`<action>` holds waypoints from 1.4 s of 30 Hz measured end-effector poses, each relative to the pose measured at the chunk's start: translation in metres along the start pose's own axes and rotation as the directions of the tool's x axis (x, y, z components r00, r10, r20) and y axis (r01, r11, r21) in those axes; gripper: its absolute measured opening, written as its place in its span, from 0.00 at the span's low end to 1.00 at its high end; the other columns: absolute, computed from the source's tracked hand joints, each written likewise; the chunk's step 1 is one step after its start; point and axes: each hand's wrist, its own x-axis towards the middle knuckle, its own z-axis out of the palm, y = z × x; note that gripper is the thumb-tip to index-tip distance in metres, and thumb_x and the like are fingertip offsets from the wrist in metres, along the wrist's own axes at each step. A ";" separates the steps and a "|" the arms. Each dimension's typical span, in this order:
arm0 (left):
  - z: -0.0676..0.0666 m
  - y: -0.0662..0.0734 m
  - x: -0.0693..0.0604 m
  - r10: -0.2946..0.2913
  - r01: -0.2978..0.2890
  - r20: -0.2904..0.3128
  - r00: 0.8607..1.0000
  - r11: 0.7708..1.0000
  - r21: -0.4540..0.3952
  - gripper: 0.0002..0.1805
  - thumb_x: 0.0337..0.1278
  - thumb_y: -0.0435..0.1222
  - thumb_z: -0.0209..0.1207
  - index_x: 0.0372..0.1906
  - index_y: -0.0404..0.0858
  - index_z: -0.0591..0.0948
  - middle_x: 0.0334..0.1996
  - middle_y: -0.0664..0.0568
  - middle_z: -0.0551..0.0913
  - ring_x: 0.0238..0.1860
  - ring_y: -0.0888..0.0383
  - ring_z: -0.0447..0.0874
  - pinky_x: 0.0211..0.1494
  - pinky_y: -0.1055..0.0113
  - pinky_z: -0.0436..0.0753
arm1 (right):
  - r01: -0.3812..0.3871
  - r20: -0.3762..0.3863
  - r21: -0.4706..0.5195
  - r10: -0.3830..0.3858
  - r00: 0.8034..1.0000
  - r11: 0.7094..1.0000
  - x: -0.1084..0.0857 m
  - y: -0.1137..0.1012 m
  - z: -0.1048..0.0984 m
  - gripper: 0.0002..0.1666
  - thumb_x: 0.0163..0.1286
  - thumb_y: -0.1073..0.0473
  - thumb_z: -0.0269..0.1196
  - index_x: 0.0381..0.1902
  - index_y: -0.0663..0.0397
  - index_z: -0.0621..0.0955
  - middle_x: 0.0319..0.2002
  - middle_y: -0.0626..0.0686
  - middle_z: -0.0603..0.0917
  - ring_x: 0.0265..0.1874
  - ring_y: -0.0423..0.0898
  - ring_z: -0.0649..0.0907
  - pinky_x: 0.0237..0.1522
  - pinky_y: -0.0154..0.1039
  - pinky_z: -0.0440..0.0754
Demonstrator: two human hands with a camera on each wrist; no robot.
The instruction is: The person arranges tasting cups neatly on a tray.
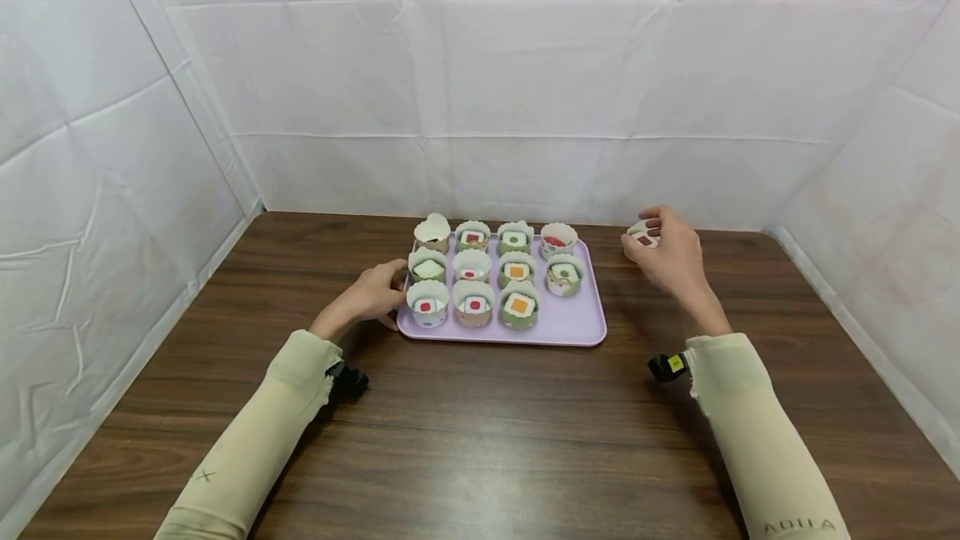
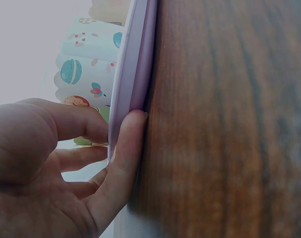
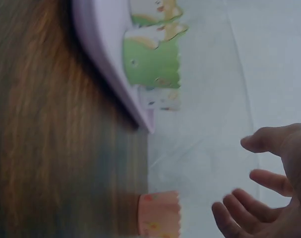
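A lilac tray (image 1: 558, 325) carries several paper baking cups with small square pieces in them, some white with a red or green centre, some with orange. My left hand (image 1: 372, 290) grips the tray's left rim; in the left wrist view its fingers (image 2: 132, 134) lie on both sides of the rim, beside a patterned white cup (image 2: 88, 74). Right of the tray, a single pink paper cup (image 3: 159, 213) stands on the table. My right hand (image 1: 670, 255) hovers over this cup, partly covering it in the head view; the right wrist view shows its fingers spread and apart from the cup.
The brown wooden table (image 1: 480, 432) is bordered by white cloth walls (image 1: 525, 65) at the back and both sides. At the tray's back left, one cup (image 1: 432, 232) has a pale piece standing up at its top. The cups sit close together in rows.
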 end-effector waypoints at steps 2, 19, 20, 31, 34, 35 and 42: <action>0.000 0.000 0.000 0.001 -0.001 -0.001 1.000 1.000 -0.001 0.31 0.67 0.28 0.52 0.74 0.32 0.65 0.44 0.36 0.74 0.30 0.50 0.85 0.28 0.60 0.93 | -0.018 -0.004 -0.021 0.018 1.000 1.000 0.002 0.007 0.000 0.34 0.69 0.48 0.66 0.65 0.62 0.74 0.60 0.71 0.76 0.56 0.66 0.75 0.52 0.60 0.76; 0.000 -0.002 0.001 0.001 0.000 0.005 1.000 1.000 -0.012 0.30 0.68 0.29 0.52 0.74 0.32 0.64 0.44 0.36 0.74 0.30 0.49 0.84 0.28 0.59 0.93 | -0.104 -0.016 -0.014 0.104 0.994 0.994 0.006 0.045 0.013 0.51 0.67 0.50 0.70 0.78 0.62 0.60 0.64 0.75 0.70 0.63 0.71 0.71 0.63 0.68 0.71; 0.000 -0.002 0.001 0.001 -0.001 0.004 1.000 1.000 -0.012 0.30 0.68 0.28 0.52 0.74 0.32 0.64 0.43 0.36 0.74 0.30 0.49 0.84 0.28 0.59 0.93 | -0.102 -0.012 -0.010 0.102 0.995 0.995 0.007 0.046 0.013 0.50 0.67 0.51 0.70 0.78 0.63 0.59 0.64 0.75 0.70 0.64 0.71 0.70 0.64 0.69 0.71; 0.000 -0.002 0.001 0.004 -0.004 0.004 1.000 1.000 -0.013 0.31 0.67 0.28 0.51 0.74 0.32 0.64 0.42 0.37 0.75 0.29 0.50 0.84 0.28 0.59 0.93 | -0.082 0.068 0.001 0.082 0.994 0.997 0.007 0.054 0.014 0.49 0.72 0.58 0.67 0.80 0.67 0.53 0.66 0.78 0.71 0.65 0.73 0.72 0.68 0.71 0.70; 0.000 -0.002 0.002 0.004 -0.004 0.002 1.000 1.000 -0.012 0.31 0.67 0.28 0.51 0.75 0.32 0.63 0.43 0.36 0.75 0.29 0.50 0.84 0.28 0.59 0.93 | -0.104 0.045 0.004 0.104 0.994 0.995 0.007 0.054 0.013 0.47 0.72 0.59 0.66 0.79 0.66 0.56 0.61 0.76 0.74 0.61 0.71 0.74 0.64 0.68 0.73; 0.000 -0.002 0.001 0.005 -0.005 0.001 1.000 1.000 -0.013 0.31 0.67 0.28 0.51 0.75 0.32 0.63 0.43 0.36 0.75 0.29 0.50 0.84 0.28 0.59 0.93 | -0.113 0.036 0.000 0.113 0.993 0.994 0.006 0.054 0.013 0.46 0.71 0.59 0.66 0.78 0.66 0.57 0.59 0.75 0.75 0.60 0.70 0.74 0.63 0.67 0.73; 0.000 -0.003 0.001 0.002 -0.002 0.000 1.000 1.000 -0.012 0.32 0.66 0.27 0.51 0.75 0.32 0.63 0.42 0.37 0.75 0.28 0.51 0.84 0.28 0.59 0.93 | -0.064 0.103 -0.042 0.068 0.992 0.997 0.008 0.057 0.012 0.50 0.70 0.57 0.69 0.79 0.68 0.56 0.66 0.78 0.71 0.64 0.72 0.73 0.66 0.70 0.72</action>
